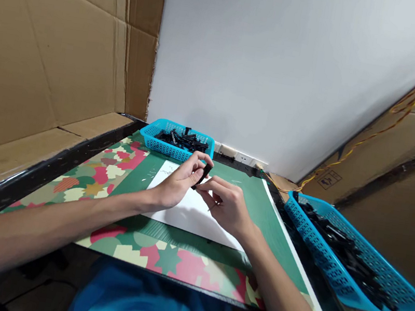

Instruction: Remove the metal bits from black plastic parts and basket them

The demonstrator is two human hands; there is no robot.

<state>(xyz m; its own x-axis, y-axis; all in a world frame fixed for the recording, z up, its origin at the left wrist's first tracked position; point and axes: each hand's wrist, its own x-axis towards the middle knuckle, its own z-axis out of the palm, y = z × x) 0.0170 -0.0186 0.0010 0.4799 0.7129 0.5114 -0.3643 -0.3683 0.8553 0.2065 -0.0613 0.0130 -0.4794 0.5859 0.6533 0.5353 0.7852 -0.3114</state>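
Note:
Above a white sheet of paper (187, 210), my left hand (183, 180) grips a small black elongated part (203, 176) between thumb and fingers. The part is held tilted, its upper end leaning to the right. My right hand (226, 198) meets its lower end with thumb and forefinger pinched together. A thin, small piece seems to stick out below the right fingers, too small to name. Part of the black piece is hidden behind the fingers of both hands.
Behind my hands a blue basket (176, 151) holds many black parts. A longer blue basket (317, 257) with similar parts stands at the right edge. The green mat (262, 206) has a patterned border. Cardboard walls (53, 36), power sockets (243, 158) and yellow-brown twisted wires (408, 106) surround it.

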